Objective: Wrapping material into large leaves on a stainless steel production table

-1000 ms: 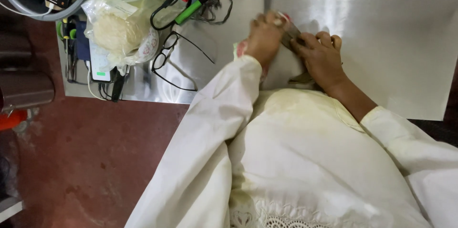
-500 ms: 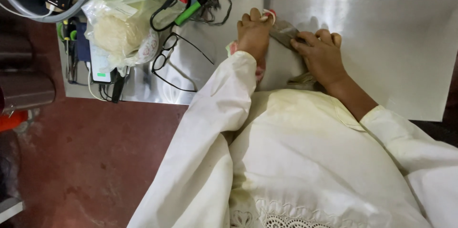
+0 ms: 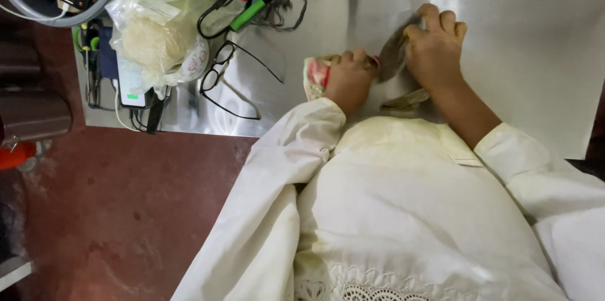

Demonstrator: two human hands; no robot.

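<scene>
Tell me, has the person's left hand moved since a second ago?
Yes. The left hand has slid left, away from the right hand and toward the eyeglasses lying on the steel table.

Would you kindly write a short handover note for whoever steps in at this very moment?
Left hand: closed on a red and pale cloth, resting on the steel table.
Right hand: gripping a thin grey piece held between both hands.
A small olive scrap lies by the right wrist.
Glasses and plastic bags sit to the left.
Done and left: cannot tell from this view.

Two hands [image 3: 350, 77] [image 3: 435, 49], one pair of glasses [image 3: 217, 74].
</scene>
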